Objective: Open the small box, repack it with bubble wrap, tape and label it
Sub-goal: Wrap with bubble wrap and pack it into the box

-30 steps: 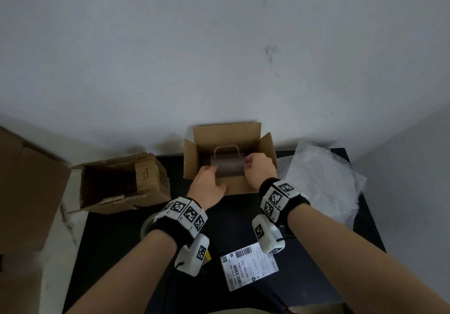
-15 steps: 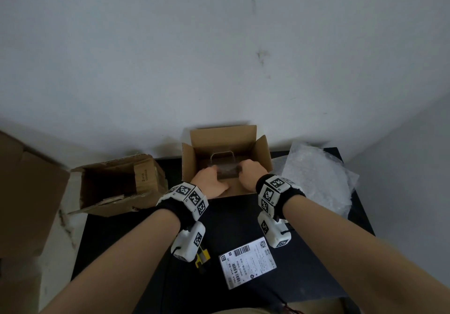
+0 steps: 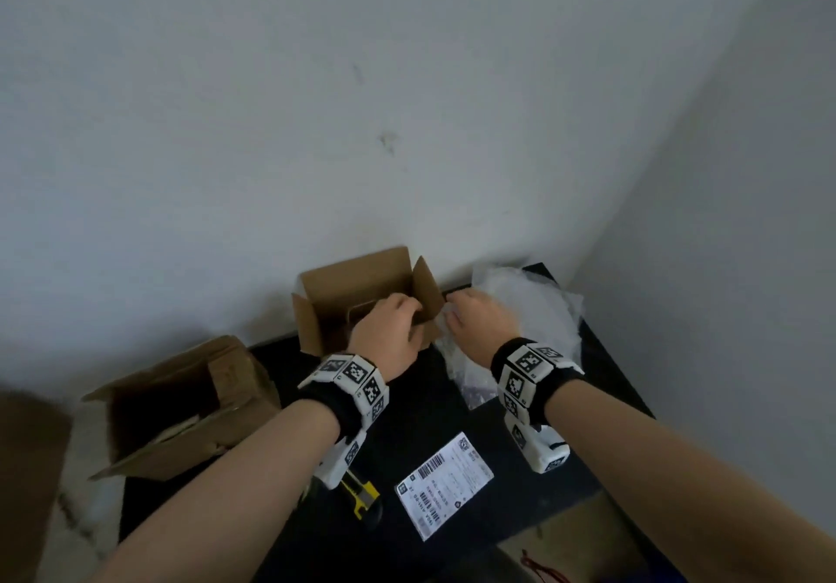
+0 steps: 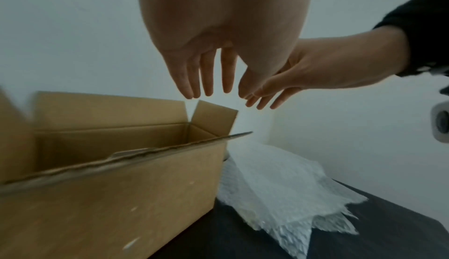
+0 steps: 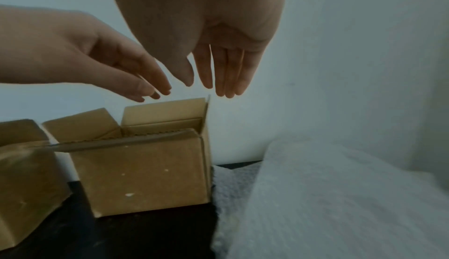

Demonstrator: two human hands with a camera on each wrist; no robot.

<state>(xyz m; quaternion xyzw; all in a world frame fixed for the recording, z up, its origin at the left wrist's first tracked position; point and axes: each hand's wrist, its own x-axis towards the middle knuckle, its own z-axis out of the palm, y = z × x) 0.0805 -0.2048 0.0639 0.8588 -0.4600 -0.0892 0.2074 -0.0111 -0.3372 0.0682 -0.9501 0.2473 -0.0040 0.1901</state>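
1. The left hand (image 3: 389, 333) is held above the small box (image 3: 325, 311); its grip is apart, fingers straight, nothing clasped.
2. The open box is seen just below that grip, on the desk (image 3: 434, 406).
3. The right hand (image 3: 479, 327) is held with its grip apart, above the bubble wrap (image 3: 534, 306) right of the box.

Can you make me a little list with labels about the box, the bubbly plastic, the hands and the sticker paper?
small box: open, flaps up, on the black table
bubble wrap: lies right of the box, touching it
left hand: empty, fingers straight, above the box
right hand: empty, fingers straight, over the bubble wrap
label: flat on the table, near the person
yellow cutter: left of the label
bigger box: on its side, far left
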